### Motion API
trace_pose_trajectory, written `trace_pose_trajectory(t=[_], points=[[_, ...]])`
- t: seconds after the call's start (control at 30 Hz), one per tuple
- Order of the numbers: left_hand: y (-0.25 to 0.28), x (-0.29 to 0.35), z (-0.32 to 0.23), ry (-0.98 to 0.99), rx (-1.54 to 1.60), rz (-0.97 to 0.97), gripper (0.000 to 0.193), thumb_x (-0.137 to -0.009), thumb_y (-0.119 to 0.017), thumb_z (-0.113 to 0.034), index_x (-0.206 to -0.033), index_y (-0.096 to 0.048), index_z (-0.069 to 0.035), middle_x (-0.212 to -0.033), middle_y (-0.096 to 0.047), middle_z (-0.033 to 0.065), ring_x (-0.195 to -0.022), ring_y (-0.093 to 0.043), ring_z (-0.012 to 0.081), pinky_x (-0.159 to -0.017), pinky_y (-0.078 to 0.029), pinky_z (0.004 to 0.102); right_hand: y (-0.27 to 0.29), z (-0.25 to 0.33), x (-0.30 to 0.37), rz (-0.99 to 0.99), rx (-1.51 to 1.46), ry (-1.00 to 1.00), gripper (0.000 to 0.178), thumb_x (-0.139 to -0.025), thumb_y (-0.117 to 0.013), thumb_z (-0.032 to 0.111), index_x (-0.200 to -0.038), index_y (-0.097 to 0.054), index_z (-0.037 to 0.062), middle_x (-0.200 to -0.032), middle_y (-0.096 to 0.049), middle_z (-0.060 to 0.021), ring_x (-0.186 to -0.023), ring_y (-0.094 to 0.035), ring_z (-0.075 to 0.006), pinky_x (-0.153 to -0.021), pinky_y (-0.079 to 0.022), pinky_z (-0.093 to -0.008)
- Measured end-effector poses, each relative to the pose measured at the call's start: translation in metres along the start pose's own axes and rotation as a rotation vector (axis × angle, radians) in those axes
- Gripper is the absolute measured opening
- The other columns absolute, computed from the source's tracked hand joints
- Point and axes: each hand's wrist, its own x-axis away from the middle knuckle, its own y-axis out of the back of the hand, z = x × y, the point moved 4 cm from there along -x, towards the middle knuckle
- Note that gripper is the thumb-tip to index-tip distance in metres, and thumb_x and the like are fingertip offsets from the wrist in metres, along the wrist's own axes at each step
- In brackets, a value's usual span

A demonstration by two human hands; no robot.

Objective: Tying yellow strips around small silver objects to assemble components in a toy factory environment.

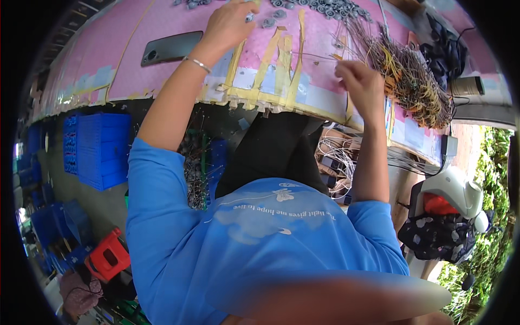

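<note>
My left hand (230, 24) is over the far part of the pink-covered table, its fingers closed on a small grey round part (249, 17) that they partly hide. Several loose grey parts (269, 23) lie just right of it. My right hand (362, 86) is above the table's near right side, thumb and fingers pinched together by the orange end of a thin wire (317, 55). The wire stretches left from those fingertips. A large bundle of thin wires with orange and yellow ends (403, 70) lies to the right of this hand.
A dark phone (172, 47) lies left of my left forearm. More grey round parts (330, 8) are heaped at the far side. Yellow tape strips (265, 62) cross the worn table top. Blue crates (103, 150) and a red stool (108, 254) stand on the floor at left.
</note>
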Motion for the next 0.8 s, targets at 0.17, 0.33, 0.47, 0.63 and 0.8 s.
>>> trace_pose_trajectory(t=[0.17,0.33,0.47,0.63,0.8], points=[[0.008,0.061,0.010,0.231,0.098,0.019,0.039,-0.080,-0.079,-0.022,-0.111,-0.069,-0.002,-0.087,-0.071,0.0061,-0.065,-0.061,0.0081,-0.057,-0.049,0.0218,-0.005,-0.029,-0.050,-0.009,0.383,-0.196,0.024,-0.087,-0.067,0.020,-0.090,-0.071,-0.0032,-0.061,-0.066,-0.0059,-0.051,-0.059,-0.0092,-0.047,-0.044,-0.0238],[0.004,0.142,-0.048,0.612,1.013,0.082,0.037,-0.082,-0.077,-0.011,-0.115,-0.065,0.000,-0.093,-0.070,0.0058,-0.069,-0.061,0.0088,-0.059,-0.048,0.0207,-0.026,-0.010,-0.026,-0.037,-0.274,-0.139,0.018,-0.083,-0.070,0.018,-0.084,-0.071,0.0001,-0.066,-0.068,-0.0079,-0.053,-0.062,-0.0108,-0.050,-0.047,-0.0245],[-0.001,0.179,-0.074,0.731,1.216,0.104,0.032,-0.084,-0.074,-0.007,-0.113,-0.064,0.002,-0.093,-0.070,0.0068,-0.072,-0.064,0.0111,-0.061,-0.050,0.0219,-0.059,0.016,0.015,0.231,-0.698,-0.212,0.012,-0.091,-0.064,0.014,-0.091,-0.065,0.0017,-0.081,-0.070,-0.0111,-0.057,-0.064,-0.0117,-0.051,-0.051,-0.0230],[0.001,0.197,-0.091,0.884,1.418,0.056,0.025,-0.087,-0.070,-0.008,-0.110,-0.065,0.001,-0.099,-0.070,0.0087,-0.076,-0.066,0.0135,-0.063,-0.052,0.0229,-0.073,0.028,0.055,0.331,-0.916,-0.264,0.010,-0.092,-0.061,0.012,-0.090,-0.064,0.0024,-0.082,-0.070,-0.0117,-0.059,-0.065,-0.0141,-0.054,-0.054,-0.0256],[-0.001,0.203,-0.086,0.824,1.439,-0.037,0.023,-0.086,-0.070,-0.007,-0.106,-0.065,0.003,-0.090,-0.068,0.0084,-0.076,-0.068,0.0160,-0.067,-0.056,0.0253,-0.079,0.043,0.082,0.483,-1.065,-0.276,0.010,-0.091,-0.059,0.007,-0.093,-0.065,-0.0008,-0.080,-0.069,-0.0121,-0.059,-0.065,-0.0168,-0.052,-0.053,-0.0270]])
